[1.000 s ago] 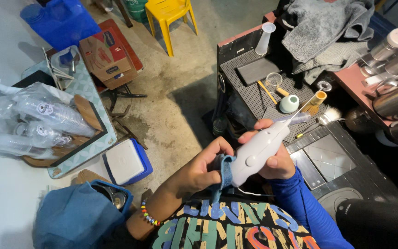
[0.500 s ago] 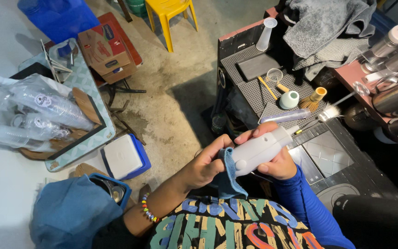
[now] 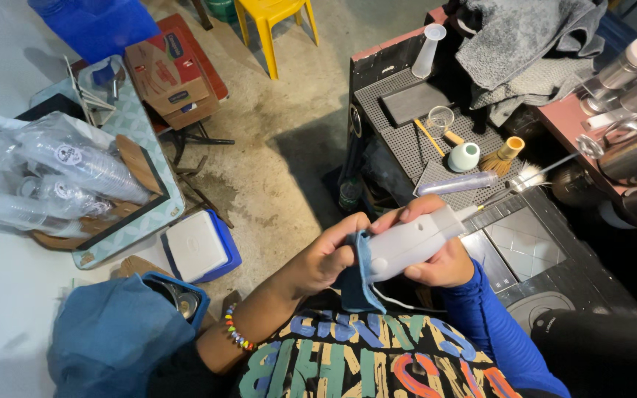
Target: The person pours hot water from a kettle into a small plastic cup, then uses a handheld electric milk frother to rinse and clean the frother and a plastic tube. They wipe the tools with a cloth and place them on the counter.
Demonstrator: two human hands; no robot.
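My right hand, in a blue sleeve, grips a white handheld electric whisk around its body. The tool lies almost level over my lap, its thin metal shaft pointing right toward the counter. My left hand, with a bead bracelet on the wrist, presses a blue cloth against the tool's thick rear end. A white cord hangs below the tool.
On the black counter mat lie a bamboo whisk, a pale green cup, a clear tube and a grey towel. Metal jugs stand right. On the floor are a blue-white cooler box, a cardboard box and a yellow stool.
The white tool has tipped from a steep slant to nearly level. My left hand with the cloth has slid to its rear end.
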